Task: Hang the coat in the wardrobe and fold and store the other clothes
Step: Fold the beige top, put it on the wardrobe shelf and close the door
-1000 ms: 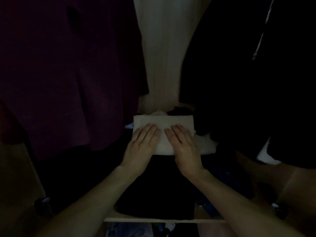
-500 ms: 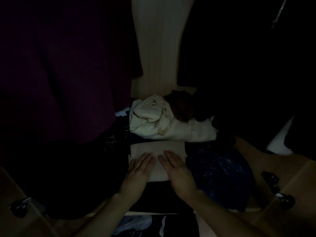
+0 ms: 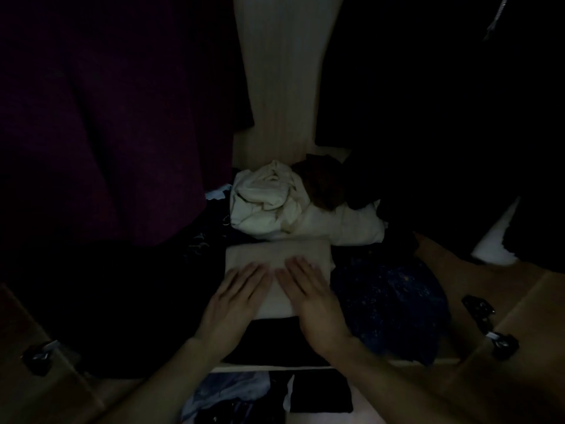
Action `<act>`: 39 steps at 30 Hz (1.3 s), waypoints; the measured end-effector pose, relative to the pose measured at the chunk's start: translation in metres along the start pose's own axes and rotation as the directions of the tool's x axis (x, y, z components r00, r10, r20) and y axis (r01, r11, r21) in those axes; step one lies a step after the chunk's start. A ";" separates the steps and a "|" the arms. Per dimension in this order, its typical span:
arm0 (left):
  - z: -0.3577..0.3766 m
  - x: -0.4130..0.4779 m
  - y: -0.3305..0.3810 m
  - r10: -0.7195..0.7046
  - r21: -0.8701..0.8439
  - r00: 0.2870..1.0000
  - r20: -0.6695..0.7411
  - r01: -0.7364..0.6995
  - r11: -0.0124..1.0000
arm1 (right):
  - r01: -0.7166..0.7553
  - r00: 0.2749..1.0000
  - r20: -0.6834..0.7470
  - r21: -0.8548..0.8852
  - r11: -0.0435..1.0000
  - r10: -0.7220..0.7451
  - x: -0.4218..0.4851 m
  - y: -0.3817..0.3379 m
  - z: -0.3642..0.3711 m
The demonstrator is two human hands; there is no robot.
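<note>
A folded pale garment (image 3: pixel 276 253) lies on a black folded stack (image 3: pixel 269 338) on the wardrobe shelf (image 3: pixel 275 368). My left hand (image 3: pixel 232 298) and my right hand (image 3: pixel 312 298) both press flat on it, fingers straight and side by side. A dark maroon coat (image 3: pixel 107 123) hangs at the left and black garments (image 3: pixel 428 117) hang at the right.
Behind the pale garment sit a crumpled cream cloth (image 3: pixel 266 200), a brown piece (image 3: pixel 324 182) and a white folded item (image 3: pixel 345 228). A dark blue speckled garment (image 3: pixel 388 304) lies to the right. More clothes (image 3: pixel 263 396) fill the shelf below. Door hinges (image 3: pixel 489 325) are at both sides.
My view has tilted down and drawn closer over the last second. Both hands stay flat on the pale garment, which now lies in front of the crumpled cream cloth.
</note>
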State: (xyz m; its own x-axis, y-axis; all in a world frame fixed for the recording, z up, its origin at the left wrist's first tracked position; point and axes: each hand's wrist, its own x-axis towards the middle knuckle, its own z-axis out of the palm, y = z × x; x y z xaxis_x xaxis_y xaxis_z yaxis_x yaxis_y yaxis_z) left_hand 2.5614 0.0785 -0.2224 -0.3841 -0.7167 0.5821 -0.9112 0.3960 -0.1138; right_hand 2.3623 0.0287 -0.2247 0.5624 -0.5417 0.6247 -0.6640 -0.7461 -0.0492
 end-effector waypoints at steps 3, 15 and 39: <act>0.011 -0.015 0.010 -0.016 -0.042 0.990 0.137 0.022 0.999 | -0.011 0.996 0.086 0.007 1.000 0.011 -0.020 -0.001 0.011; -0.013 0.025 0.007 -0.212 -0.147 0.905 0.369 0.282 0.948 | -0.200 0.952 0.252 0.071 0.977 0.176 0.014 0.001 -0.008; -0.009 0.043 0.018 -0.310 -0.098 0.812 0.494 0.406 0.908 | -0.394 0.855 0.388 0.058 0.917 0.343 0.014 0.007 -0.037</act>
State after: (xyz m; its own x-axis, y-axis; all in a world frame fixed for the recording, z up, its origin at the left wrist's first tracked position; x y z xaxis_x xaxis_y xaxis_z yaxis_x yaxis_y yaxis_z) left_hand 2.5294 0.0601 -0.1916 -0.1030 -0.9885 0.1107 -0.9693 0.1247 0.2120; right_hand 2.3475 0.0297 -0.1877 0.4450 -0.8694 0.2149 -0.8019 -0.4937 -0.3366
